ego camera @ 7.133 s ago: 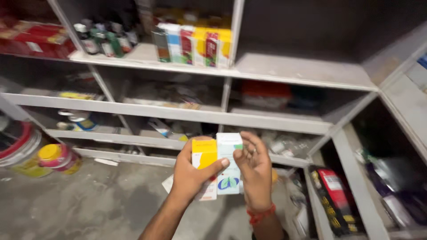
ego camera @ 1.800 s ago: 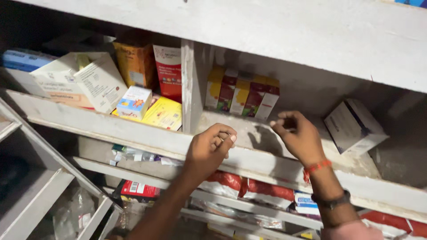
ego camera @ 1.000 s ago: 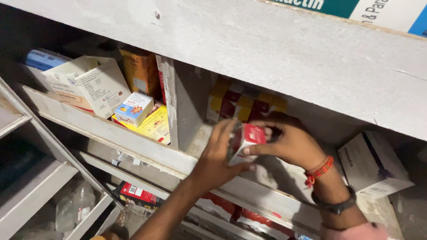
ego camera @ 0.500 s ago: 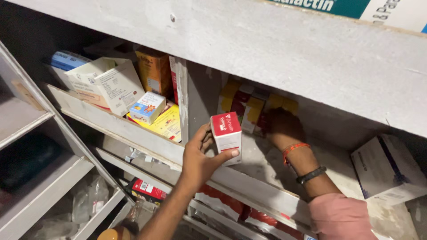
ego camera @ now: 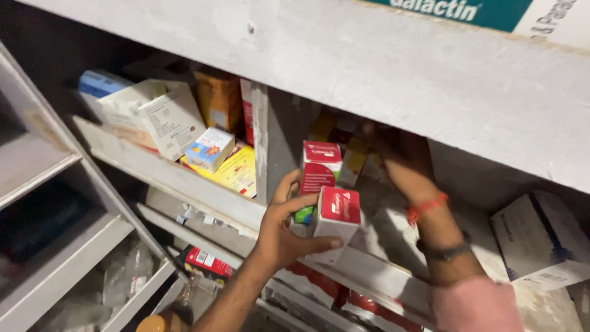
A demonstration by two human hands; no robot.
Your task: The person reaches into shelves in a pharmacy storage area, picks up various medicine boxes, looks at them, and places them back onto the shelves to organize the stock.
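Two red-and-white cartons [ego camera: 335, 215] — one upright [ego camera: 320, 167], one tilted (gripped together)

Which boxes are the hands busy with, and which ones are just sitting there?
Busy with:
- left hand holding two red-and-white boxes
- right hand reaching deep into the yellow-and-red boxes

Just sitting:
- small blue-and-white box on a yellow box
- big white carton
- white box far right

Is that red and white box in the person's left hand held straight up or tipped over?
Tipped. The red and white box in the left hand leans sideways, while a second box behind it stands upright.
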